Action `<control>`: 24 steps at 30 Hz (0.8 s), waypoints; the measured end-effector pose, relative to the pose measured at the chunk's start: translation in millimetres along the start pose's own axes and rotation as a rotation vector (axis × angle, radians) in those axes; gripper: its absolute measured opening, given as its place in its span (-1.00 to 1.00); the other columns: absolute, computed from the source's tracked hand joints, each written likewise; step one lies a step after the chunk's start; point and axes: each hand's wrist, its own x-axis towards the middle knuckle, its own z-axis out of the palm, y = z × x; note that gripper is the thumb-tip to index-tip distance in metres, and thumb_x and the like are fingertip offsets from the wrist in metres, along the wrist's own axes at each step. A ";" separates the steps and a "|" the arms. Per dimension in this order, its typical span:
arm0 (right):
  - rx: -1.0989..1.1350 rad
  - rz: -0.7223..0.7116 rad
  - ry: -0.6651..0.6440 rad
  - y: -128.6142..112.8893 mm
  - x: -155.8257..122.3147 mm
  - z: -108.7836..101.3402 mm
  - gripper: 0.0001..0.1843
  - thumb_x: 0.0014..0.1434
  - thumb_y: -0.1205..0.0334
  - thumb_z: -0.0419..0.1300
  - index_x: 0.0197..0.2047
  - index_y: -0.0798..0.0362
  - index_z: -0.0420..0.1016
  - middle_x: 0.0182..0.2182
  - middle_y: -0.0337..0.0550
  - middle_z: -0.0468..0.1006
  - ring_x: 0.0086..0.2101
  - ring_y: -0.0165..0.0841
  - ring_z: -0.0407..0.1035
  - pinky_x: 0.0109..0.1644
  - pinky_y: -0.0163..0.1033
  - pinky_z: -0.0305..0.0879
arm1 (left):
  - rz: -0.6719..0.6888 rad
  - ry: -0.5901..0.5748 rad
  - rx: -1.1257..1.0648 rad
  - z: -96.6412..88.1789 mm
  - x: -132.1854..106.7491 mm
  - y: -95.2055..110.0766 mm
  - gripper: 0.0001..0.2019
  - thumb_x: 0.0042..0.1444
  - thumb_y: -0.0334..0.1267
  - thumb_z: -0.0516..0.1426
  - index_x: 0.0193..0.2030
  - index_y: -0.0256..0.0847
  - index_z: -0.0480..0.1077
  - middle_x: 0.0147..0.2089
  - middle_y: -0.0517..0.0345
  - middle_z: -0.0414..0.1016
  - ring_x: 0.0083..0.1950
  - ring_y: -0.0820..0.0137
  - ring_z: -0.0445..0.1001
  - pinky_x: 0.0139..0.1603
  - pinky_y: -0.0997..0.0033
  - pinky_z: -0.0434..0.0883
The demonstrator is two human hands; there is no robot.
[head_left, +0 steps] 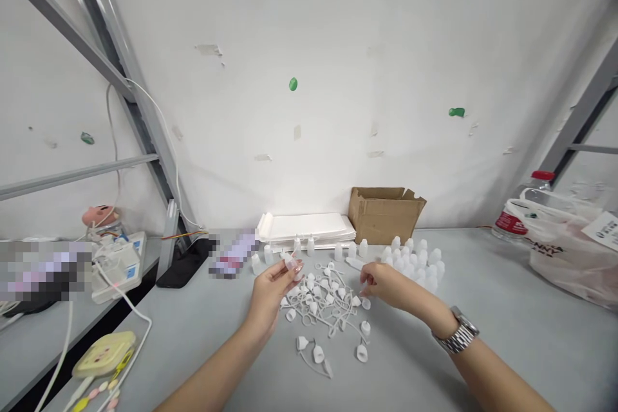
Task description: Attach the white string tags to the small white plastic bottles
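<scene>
My left hand (273, 284) pinches a small translucent plastic bottle (291, 262), tilted between thumb and fingers, above the left side of a pile of white caps. The pile of caps (313, 308), with thin pale cords and rings, lies between my hands. At the pile's right edge is my right hand (381, 283), its fingers pinched together and pointing down. One white cap (366, 304) shows just below those fingertips; whether they grip it is hidden. Nearer me lie a few loose caps (318, 354), one with a cord attached.
Several translucent bottles (419, 262) stand grouped right of my right hand, others in a row behind the pile. Farther back are stacked white trays (306, 228) and an open cardboard box (386, 215). A plastic bag (570, 251) sits right; a yellow case (103, 354) and cables left.
</scene>
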 end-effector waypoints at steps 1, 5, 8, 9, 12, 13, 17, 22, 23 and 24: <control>0.018 -0.011 0.001 1.6 2.5 4.6 -0.90 -0.09 0.44 0.15 -0.54 0.10 0.44 -0.60 -0.19 0.47 -0.55 -0.37 0.33 -0.53 -0.36 0.13 | 0.002 -0.010 0.011 0.6 -0.8 0.3 -0.66 -0.23 -0.24 0.30 -0.24 -0.28 0.48 -0.17 0.00 0.54 -0.03 0.23 0.43 0.00 0.23 0.37; 0.073 -0.050 0.061 -0.2 8.7 9.8 -0.77 0.00 0.40 0.08 -0.63 0.08 0.41 -0.68 -0.22 0.43 -0.64 -0.41 0.29 -0.50 -0.32 0.17 | 0.049 -0.023 0.125 3.0 -3.8 -2.3 -0.64 -0.21 -0.17 0.28 -0.22 -0.25 0.49 -0.19 0.03 0.53 -0.07 0.24 0.43 -0.02 0.23 0.37; 0.174 -0.110 0.190 -14.1 5.7 3.3 -0.77 0.08 0.23 0.09 -0.54 0.08 0.46 -0.55 -0.18 0.48 -0.56 -0.39 0.32 -0.38 -0.26 0.23 | 0.207 -0.037 0.336 5.0 -7.9 -7.9 -0.63 -0.19 -0.17 0.26 -0.17 -0.19 0.49 -0.24 0.11 0.46 -0.15 0.32 0.42 -0.07 0.34 0.37; 0.310 -0.142 0.252 -20.5 3.3 1.7 -0.78 0.07 0.17 0.12 -0.51 0.09 0.47 -0.52 -0.16 0.48 -0.53 -0.37 0.34 -0.38 -0.26 0.25 | 0.255 -0.063 0.398 5.9 -9.8 -10.1 -0.62 -0.18 -0.17 0.25 -0.14 -0.17 0.48 -0.26 0.13 0.43 -0.17 0.35 0.41 -0.10 0.38 0.37; 0.680 -0.244 0.264 -39.7 -5.5 3.2 -0.75 0.00 0.05 0.21 -0.47 0.07 0.51 -0.49 -0.16 0.48 -0.50 -0.36 0.35 -0.42 -0.26 0.27 | 0.250 -0.156 0.439 9.6 -16.3 -16.2 -0.57 -0.18 -0.20 0.25 -0.08 -0.14 0.45 -0.30 0.17 0.34 -0.21 0.38 0.38 -0.17 0.42 0.38; 0.723 -0.264 0.263 -44.8 -8.3 5.5 -0.75 -0.01 0.03 0.22 -0.47 0.06 0.52 -0.49 -0.16 0.48 -0.48 -0.35 0.36 -0.41 -0.26 0.27 | 0.221 -0.174 0.421 10.9 -18.2 -17.8 -0.55 -0.21 -0.21 0.27 -0.08 -0.15 0.45 -0.31 0.17 0.33 -0.21 0.37 0.38 -0.17 0.41 0.38; 0.711 -0.272 0.278 -55.2 -14.4 13.8 -0.75 -0.01 0.01 0.24 -0.46 0.03 0.56 -0.48 -0.15 0.49 -0.42 -0.33 0.35 -0.35 -0.23 0.27 | 0.135 -0.177 0.370 14.1 -21.7 -20.4 -0.47 -0.32 -0.28 0.31 -0.07 -0.14 0.44 -0.33 0.19 0.33 -0.24 0.36 0.39 -0.18 0.35 0.40; 0.648 -0.294 0.266 -53.7 -13.8 13.6 -0.76 0.00 0.02 0.23 -0.46 0.01 0.56 -0.47 -0.14 0.51 -0.40 -0.31 0.35 -0.33 -0.22 0.27 | 0.072 -0.143 0.344 15.4 -22.6 -15.3 -0.45 -0.29 -0.28 0.29 -0.03 -0.14 0.41 -0.33 0.21 0.38 -0.31 0.40 0.43 -0.19 0.36 0.41; 0.638 -0.296 0.269 -53.1 -13.5 13.2 -0.76 0.01 0.02 0.23 -0.45 0.00 0.56 -0.47 -0.14 0.51 -0.40 -0.31 0.35 -0.33 -0.22 0.27 | 0.070 -0.146 0.346 16.1 -23.4 -13.5 -0.44 -0.28 -0.29 0.29 -0.02 -0.13 0.40 -0.33 0.22 0.39 -0.32 0.41 0.43 -0.20 0.37 0.41; 0.633 -0.296 0.272 -52.6 -13.2 12.8 -0.76 0.01 0.02 0.23 -0.45 0.00 0.56 -0.47 -0.14 0.51 -0.40 -0.31 0.35 -0.33 -0.22 0.27 | 0.071 -0.151 0.348 16.8 -24.2 -11.7 -0.44 -0.27 -0.30 0.28 -0.01 -0.12 0.39 -0.34 0.23 0.40 -0.33 0.42 0.43 -0.21 0.38 0.41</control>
